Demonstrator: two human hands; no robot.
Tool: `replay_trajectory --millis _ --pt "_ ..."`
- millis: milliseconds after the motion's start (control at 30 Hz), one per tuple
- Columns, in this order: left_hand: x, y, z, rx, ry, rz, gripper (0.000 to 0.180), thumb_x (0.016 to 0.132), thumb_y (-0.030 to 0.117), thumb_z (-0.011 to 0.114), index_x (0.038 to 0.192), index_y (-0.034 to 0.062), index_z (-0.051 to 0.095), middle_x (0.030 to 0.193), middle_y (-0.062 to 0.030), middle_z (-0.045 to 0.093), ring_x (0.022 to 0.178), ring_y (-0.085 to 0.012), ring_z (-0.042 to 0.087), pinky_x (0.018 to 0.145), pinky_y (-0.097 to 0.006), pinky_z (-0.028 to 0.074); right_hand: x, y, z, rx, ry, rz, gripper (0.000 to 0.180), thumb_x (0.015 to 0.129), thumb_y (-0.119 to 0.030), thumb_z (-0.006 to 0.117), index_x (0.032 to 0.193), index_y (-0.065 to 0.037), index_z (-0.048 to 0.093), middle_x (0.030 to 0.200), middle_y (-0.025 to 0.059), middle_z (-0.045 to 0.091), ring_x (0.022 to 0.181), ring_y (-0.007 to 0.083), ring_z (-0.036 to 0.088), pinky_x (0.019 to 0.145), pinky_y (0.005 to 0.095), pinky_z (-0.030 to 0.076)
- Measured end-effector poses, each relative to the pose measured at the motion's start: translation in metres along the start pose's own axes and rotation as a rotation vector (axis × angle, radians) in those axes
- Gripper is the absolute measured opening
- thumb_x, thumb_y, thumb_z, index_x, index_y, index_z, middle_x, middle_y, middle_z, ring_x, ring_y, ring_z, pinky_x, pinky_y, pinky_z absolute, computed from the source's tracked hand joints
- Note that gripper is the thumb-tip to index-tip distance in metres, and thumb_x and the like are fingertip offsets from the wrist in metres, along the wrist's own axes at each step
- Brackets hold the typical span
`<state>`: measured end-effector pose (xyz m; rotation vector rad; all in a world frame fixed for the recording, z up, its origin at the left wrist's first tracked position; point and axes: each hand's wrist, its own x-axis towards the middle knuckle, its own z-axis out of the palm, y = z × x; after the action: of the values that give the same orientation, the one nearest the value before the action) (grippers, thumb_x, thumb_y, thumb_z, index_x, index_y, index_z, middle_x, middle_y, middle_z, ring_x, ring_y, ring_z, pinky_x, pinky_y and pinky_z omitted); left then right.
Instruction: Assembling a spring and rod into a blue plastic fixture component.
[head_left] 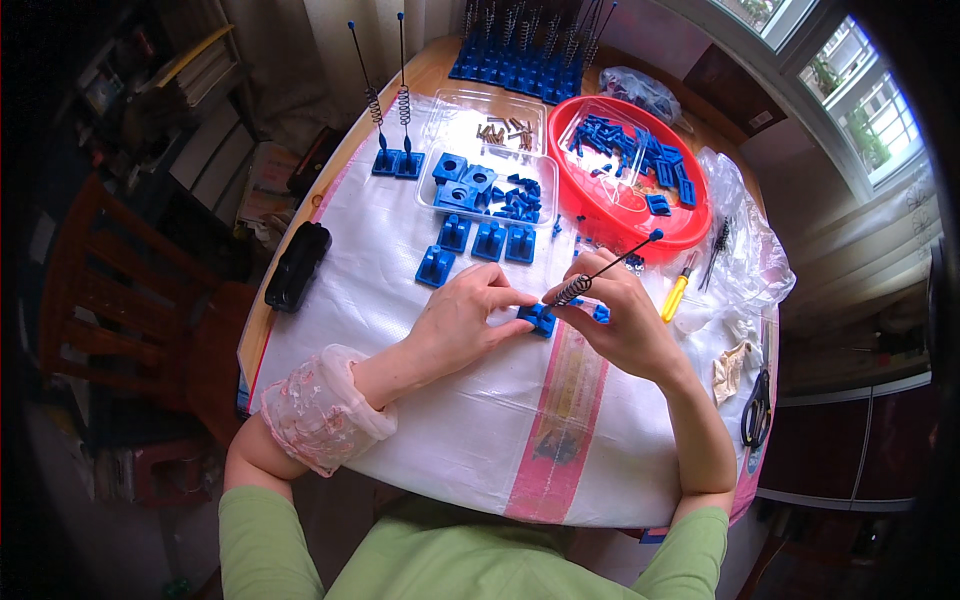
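My left hand (462, 318) pinches a small blue plastic base (538, 320) between thumb and fingers, low over the cloth. My right hand (628, 318) has its fingers closed on a thin black rod with a coiled spring (573, 289). The rod leans up to the right and ends in a blue ball tip (656, 235). Its lower end meets the base, though my fingertips partly hide the joint. Another small blue part (600, 313) shows under my right hand. Just beyond my hands sit several loose blue bases (489, 240) with raised clips.
A clear tray (427, 195) of blue parts stands ahead, with brass-coloured pins (505, 132) behind it. To the right are a red basin (706, 215), a yellow-handled screwdriver (678, 296) and black scissors (757, 410). Assembled spring rods (404, 105) stand far left; a black case (299, 266) lies left.
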<state>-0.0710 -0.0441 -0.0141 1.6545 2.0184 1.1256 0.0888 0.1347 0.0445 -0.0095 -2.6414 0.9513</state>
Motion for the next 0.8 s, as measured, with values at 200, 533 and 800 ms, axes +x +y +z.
replay_trajectory --millis 200,533,800 --pt "0.000 0.001 -0.001 0.005 -0.006 0.002 0.030 0.085 0.020 0.087 0.113 0.0132 0.081 0.095 -0.0068 0.064 0.092 -0.0231 0.063 0.081 -0.036 0.053 0.000 -0.002 -0.001 -0.012 -0.002 0.011 0.017 0.085 -0.004 0.082 0.102 -0.008 0.079 0.095 0.0069 0.063 0.093 0.0272 0.059 0.084 0.0404 0.046" --pt "0.000 0.001 0.000 -0.004 -0.014 -0.020 0.030 0.084 0.020 0.087 0.113 0.0138 0.081 0.096 -0.0068 0.065 0.093 -0.0231 0.064 0.081 -0.036 0.053 0.001 -0.003 -0.007 -0.041 -0.023 0.027 0.025 0.080 -0.004 0.086 0.103 -0.007 0.078 0.098 0.0067 0.066 0.098 0.0276 0.060 0.089 0.0410 0.047" --pt "0.000 0.001 0.000 -0.016 -0.018 -0.022 0.030 0.085 0.021 0.087 0.113 0.0138 0.082 0.094 -0.0062 0.064 0.091 -0.0221 0.063 0.080 -0.034 0.053 -0.002 -0.009 -0.020 -0.007 0.082 0.126 0.020 0.081 -0.002 0.082 0.099 -0.003 0.073 0.090 0.0088 0.066 0.088 0.0255 0.065 0.079 0.0391 0.051"
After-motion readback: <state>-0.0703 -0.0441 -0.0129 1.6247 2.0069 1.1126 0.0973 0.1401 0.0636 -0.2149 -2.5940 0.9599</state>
